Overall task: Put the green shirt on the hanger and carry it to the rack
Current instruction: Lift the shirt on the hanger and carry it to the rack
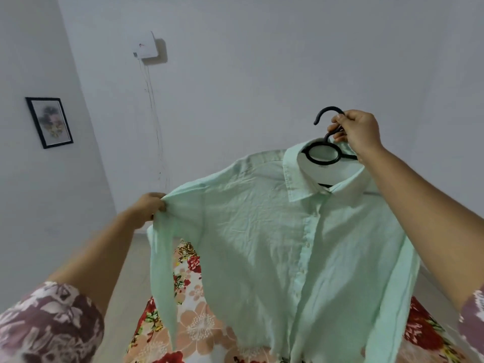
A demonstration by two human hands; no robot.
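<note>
A pale green button-up shirt (275,231) hangs in the air in front of me on a black plastic hanger (323,153), whose hook and ring show above the collar. My right hand (356,132) grips the hanger's neck just under the hook, holding the shirt up. My left hand (149,208) pinches the shirt's shoulder seam at the left, where the sleeve starts. That sleeve droops down below my left hand. The hanger's arms are hidden inside the shirt.
A bed with a floral sheet (193,323) lies under the shirt. White walls stand behind, with a white box and hanging wires (146,47) and a framed picture (49,121) on the left wall. No rack is in view.
</note>
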